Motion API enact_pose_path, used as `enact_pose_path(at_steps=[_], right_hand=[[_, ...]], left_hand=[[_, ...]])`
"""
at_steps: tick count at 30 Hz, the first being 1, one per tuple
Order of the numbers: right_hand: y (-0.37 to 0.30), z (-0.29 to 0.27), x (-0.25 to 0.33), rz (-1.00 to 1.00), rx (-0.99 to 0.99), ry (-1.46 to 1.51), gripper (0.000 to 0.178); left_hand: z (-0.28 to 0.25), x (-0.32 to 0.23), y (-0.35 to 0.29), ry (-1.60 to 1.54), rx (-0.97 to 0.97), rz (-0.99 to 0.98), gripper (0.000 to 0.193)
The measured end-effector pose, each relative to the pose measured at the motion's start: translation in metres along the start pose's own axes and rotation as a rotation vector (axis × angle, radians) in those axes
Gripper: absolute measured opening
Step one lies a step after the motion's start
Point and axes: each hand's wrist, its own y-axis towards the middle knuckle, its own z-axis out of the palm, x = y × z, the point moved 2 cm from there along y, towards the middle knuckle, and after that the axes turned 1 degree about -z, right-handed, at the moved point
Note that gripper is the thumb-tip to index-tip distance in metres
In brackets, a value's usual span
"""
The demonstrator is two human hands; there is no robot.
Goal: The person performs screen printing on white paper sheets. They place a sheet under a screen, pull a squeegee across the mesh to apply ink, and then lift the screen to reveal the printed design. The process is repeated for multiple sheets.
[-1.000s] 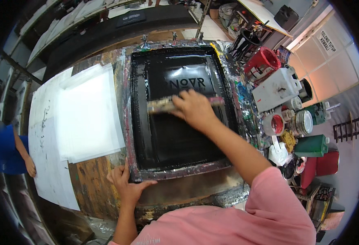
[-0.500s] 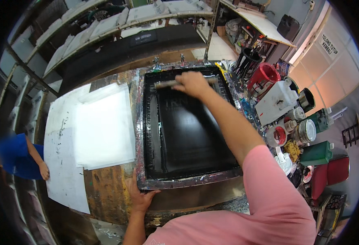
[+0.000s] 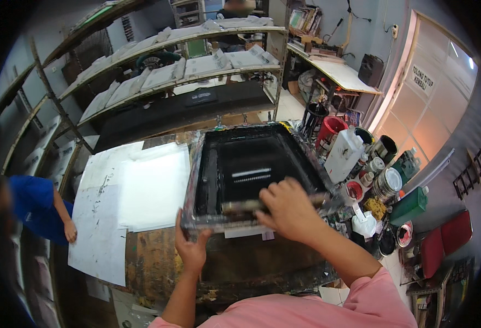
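A silk-screen printing frame [image 3: 198,174] with a dark, ink-covered mesh lies before me, hinged at its far side. Its near edge appears tilted up, with a strip of white paper visible beneath it. My left hand [image 3: 191,252] grips the near left corner, thumb in front. Near that same edge, my right hand [image 3: 291,210] is closed around the wooden handle of a squeegee [image 3: 241,206], which rests at the mesh's near end. Left of the frame lies a stack of white sheets [image 3: 154,188].
A worn wooden table [image 3: 158,262] carries it all. Ink containers, a white jug [image 3: 343,156] and a green jerrycan [image 3: 410,205] crowd the right side. A person in a blue shirt [image 3: 38,205] stands at the left, one hand by the paper. Drying racks [image 3: 169,76] stand behind.
My right hand has drawn the squeegee from the far end of the mesh to the near end. My left hand and the frame's near edge have risen. The view has tilted up.
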Motion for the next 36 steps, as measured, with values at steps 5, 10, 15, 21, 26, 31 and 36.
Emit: enact_pose_path(at_steps=[5,10,15,21,26,31,36], right_hand=[[0.093,-0.061,-0.025,0.01,-0.38,-0.14,0.037],[0.141,-0.077,-0.05,-0.045,-0.534,-0.162,0.037],[0.172,-0.1,-0.06,0.069,-0.344,-0.11,0.044],[0.174,-0.106,-0.053,0.037,-0.356,-0.304,0.071],[0.185,-0.104,-0.063,-0.109,-0.481,-0.167,0.05],[0.155,-0.087,-0.053,0.058,-0.428,-0.169,0.047],[0.128,-0.072,-0.042,0.0,-0.55,-0.172,0.047]], left_hand=[[0.029,-0.02,0.103,-0.181,-0.204,0.406,0.101],[0.078,0.101,0.188,0.06,0.03,-0.043,0.031],[0.142,0.19,0.244,0.752,0.122,0.563,0.041],[0.154,0.194,0.261,0.425,0.377,0.073,0.023],[0.072,0.146,0.274,0.445,0.312,-0.148,0.026],[-0.093,0.167,0.15,0.329,-0.13,-0.26,0.028],[-0.243,0.189,0.041,0.527,-0.543,-0.178,0.031]])
